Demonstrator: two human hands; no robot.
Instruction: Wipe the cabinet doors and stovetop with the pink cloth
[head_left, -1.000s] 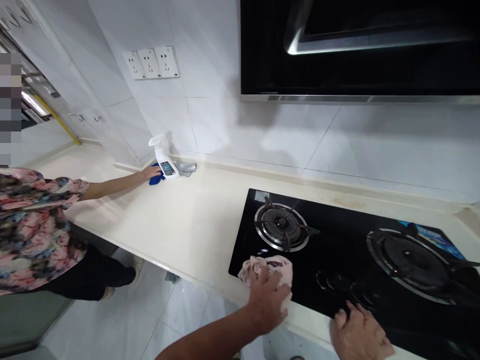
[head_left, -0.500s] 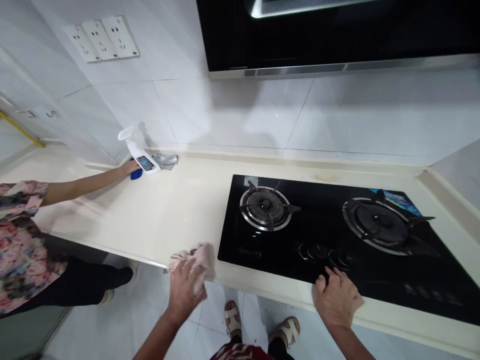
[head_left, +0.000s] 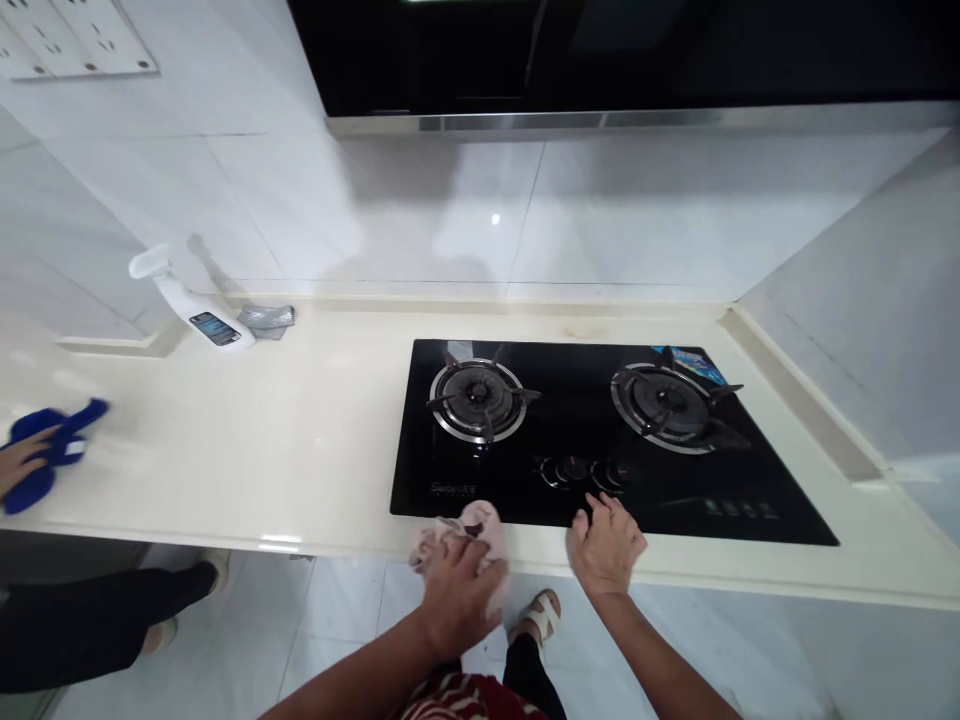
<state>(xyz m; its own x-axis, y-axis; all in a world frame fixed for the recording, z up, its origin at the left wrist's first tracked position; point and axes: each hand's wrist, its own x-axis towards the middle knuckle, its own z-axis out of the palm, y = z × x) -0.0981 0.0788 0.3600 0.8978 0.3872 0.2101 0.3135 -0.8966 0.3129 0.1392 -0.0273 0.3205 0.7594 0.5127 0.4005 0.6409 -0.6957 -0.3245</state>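
A crumpled pale pink cloth (head_left: 480,520) lies under my left hand (head_left: 459,590), whose fingers are closed over it at the counter's front edge. The cloth touches the front left part of the black glass gas stove (head_left: 517,500). My right hand (head_left: 606,545) rests on the front rim of the stove and the counter, fingers laid forward below the control knobs (head_left: 581,472). Nothing is held in that hand. Two burners with dark pan supports, the left burner (head_left: 480,395) and the right burner (head_left: 667,400), sit behind the knobs.
At far left, another person's hand (head_left: 19,462) presses a blue cloth (head_left: 45,460) on the white counter (head_left: 300,440). A white spray bottle (head_left: 202,315) stands by the back wall beside a grey folded packet (head_left: 268,318). A black range hood (head_left: 600,60) hangs overhead.
My left hand has slid the pink cloth rightward along the counter edge to the stove. The other person's hand has brought the blue cloth forward from behind the bottle. The view has shifted right.
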